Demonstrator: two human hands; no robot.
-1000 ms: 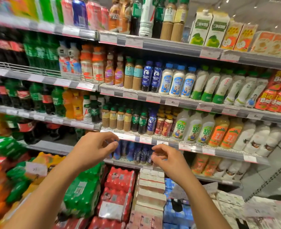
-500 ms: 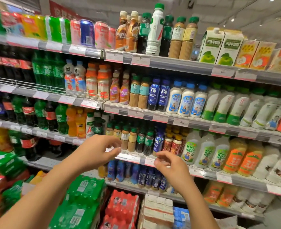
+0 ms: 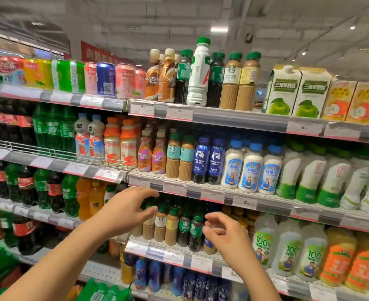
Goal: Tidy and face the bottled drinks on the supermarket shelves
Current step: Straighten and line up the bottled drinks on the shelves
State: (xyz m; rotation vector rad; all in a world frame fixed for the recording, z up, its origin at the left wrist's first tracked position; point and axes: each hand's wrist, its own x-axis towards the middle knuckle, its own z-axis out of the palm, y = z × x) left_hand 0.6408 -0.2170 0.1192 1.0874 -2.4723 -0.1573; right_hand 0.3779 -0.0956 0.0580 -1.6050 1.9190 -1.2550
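Tiered metal shelves (image 3: 240, 119) carry upright coffee bottles (image 3: 173, 157), soda bottles (image 3: 26, 187), cans (image 3: 105, 79) and juice cartons (image 3: 282, 92).

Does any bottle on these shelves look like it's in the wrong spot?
Yes: on the top shelf, a tall white bottle with a green cap stands alone among the dark and tan coffee bottles, taller than them and matching none beside it.

Coffee bottles (image 3: 172, 227) crowd the shelf's front edge (image 3: 170, 255); the shelf above (image 3: 200, 193) leaves slim room over their caps.
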